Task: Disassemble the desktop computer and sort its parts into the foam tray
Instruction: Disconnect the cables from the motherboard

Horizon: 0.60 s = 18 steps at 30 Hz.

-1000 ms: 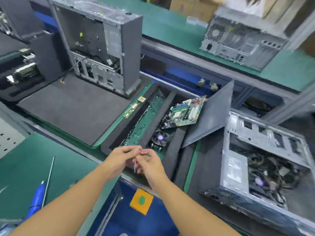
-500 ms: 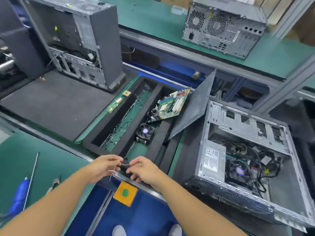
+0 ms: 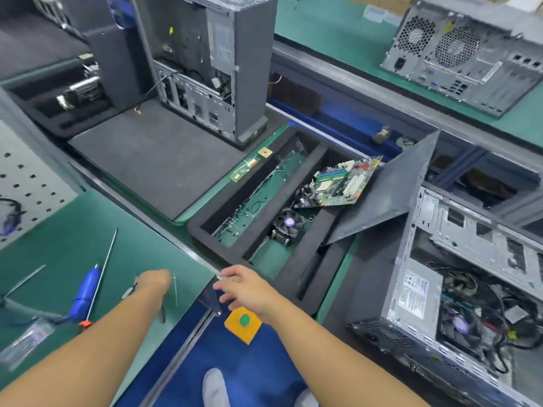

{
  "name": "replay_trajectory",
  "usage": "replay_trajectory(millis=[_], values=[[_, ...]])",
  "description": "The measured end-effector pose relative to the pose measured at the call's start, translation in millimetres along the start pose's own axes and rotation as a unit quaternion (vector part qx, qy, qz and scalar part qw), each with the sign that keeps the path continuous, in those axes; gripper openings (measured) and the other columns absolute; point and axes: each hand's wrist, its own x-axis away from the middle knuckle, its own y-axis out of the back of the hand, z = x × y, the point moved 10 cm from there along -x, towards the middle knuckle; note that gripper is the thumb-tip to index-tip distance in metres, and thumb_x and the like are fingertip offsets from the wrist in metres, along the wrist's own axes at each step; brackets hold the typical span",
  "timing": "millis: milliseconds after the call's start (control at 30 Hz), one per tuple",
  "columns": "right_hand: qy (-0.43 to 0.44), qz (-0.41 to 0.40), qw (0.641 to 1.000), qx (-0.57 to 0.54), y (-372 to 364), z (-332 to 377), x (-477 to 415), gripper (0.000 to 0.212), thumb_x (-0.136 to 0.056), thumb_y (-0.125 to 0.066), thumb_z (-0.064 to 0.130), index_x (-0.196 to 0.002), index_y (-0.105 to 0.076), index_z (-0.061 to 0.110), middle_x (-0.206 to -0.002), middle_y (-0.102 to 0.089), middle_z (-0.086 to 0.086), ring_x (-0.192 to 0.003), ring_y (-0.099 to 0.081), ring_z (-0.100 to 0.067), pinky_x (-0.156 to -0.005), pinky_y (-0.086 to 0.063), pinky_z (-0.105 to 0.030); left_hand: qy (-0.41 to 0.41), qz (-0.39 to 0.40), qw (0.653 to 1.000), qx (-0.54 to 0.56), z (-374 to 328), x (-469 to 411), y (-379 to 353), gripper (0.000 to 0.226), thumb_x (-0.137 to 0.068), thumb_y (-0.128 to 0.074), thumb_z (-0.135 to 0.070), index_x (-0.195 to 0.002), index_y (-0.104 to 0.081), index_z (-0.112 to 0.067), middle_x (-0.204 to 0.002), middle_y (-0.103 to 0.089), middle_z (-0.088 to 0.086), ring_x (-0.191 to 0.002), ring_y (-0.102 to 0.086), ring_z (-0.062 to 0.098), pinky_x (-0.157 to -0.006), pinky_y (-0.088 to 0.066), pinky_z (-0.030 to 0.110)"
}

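1. Both hands have parted since a moment ago, when they met over the near rim of the foam tray (image 3: pixel 197 230) with a thin white tie (image 3: pixel 175 289) between them. The left hand (image 3: pixel 154 282) is now over the green mat (image 3: pixel 73 245), and the right hand (image 3: pixel 249 290) hovers by the worktop (image 3: pixel 152 224) edge.
2. Seen from behind, the left hand is curled. The tie stands just beside its knuckles, and I cannot tell whether it is pinched.
3. Right fingers (image 3: pixel 226 286) are spread and relaxed, holding nothing.
4. Under the left wrist lies a dark-handled tool (image 3: pixel 162 314), and a blue-handled screwdriver (image 3: pixel 85 292) lies further left on the mat.
5. Just below the right hand sits a yellow box (image 3: pixel 232 330) with a green button.
6. Beyond the hands, the tray's left compartment holds small screws and wires. The middle one holds a cooler fan (image 3: pixel 289 223), with a motherboard (image 3: pixel 340 183) tilted over its far end. A grey side panel (image 3: pixel 390 195) leans against the tray's right side.
7. Right of the tray, the desktop computer (image 3: pixel 417 295) lies on its side, open, with cables and a fan inside.
8. Far left, an upright case (image 3: pixel 252 69) stands gutted on a grey foam pad (image 3: pixel 152 160).
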Motion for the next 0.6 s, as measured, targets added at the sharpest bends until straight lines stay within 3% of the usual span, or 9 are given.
replay_trajectory(millis=[100, 167, 300, 467, 600], values=[[0.0, 0.002, 1.0, -0.003, -9, 8, -3, 0.031, -0.097, -0.053, 0.022, -0.128, -0.052, 0.021, -0.125, -0.063, 0.0, -0.087, -0.06, -0.012, -0.074, -0.053, -0.023, -0.046, -0.021, 0.999, -0.019, -14, 13, 9, 0.03, -0.096, -0.042, -0.01, -0.113, -0.061, 0.006, -0.118, -0.063, 0.028, -0.103, -0.061, 0.04, -0.08, -0.049, 0.04], [-0.002, -0.003, 1.0, -0.006, -11, 9, -3, 0.032, -0.096, -0.053, 0.022, -0.128, -0.053, 0.022, -0.122, -0.065, 0.002, -0.087, -0.062, -0.012, -0.078, -0.054, -0.025, -0.104, -0.01, 0.994, -0.018, -25, 20, 4, 0.025, -0.098, -0.044, -0.016, -0.104, -0.065, -0.006, -0.103, -0.07, 0.016, -0.079, -0.063, 0.031, -0.07, -0.046, 0.035], [0.002, -0.019, 1.0, -0.005, -1, 8, 6, 0.025, -0.093, -0.055, 0.02, -0.118, -0.058, 0.019, -0.106, -0.072, 0.001, -0.077, -0.065, -0.013, -0.072, -0.053, -0.028, -0.183, 0.116, 0.975, -0.046, -48, 46, -34, 0.023, -0.096, -0.046, -0.014, -0.094, -0.068, -0.013, -0.069, -0.065, 0.002, -0.044, -0.051, 0.017, -0.045, -0.033, 0.023], [0.018, -0.083, 0.995, -0.045, 53, 7, 35, 0.02, -0.088, -0.049, 0.008, -0.104, -0.06, 0.015, -0.083, -0.071, -0.002, -0.065, -0.062, -0.016, -0.062, -0.049, -0.027, -0.277, 0.291, 0.915, -0.045, -95, 130, -123, 0.035, -0.092, -0.045, 0.001, -0.079, -0.073, -0.015, -0.052, -0.052, 0.005, -0.036, -0.035, 0.012, -0.038, -0.025, 0.016], [0.061, -0.173, 0.982, -0.053, 125, 18, 76, 0.02, -0.091, -0.041, 0.002, -0.094, -0.056, 0.016, -0.079, -0.067, -0.004, -0.06, -0.058, -0.017, -0.053, -0.044, -0.023, -0.354, 0.356, 0.864, -0.028, -136, 218, -194, 0.039, -0.087, -0.044, 0.009, -0.072, -0.071, -0.015, -0.047, -0.047, 0.001, -0.038, -0.036, 0.01, -0.038, -0.028, 0.016]])
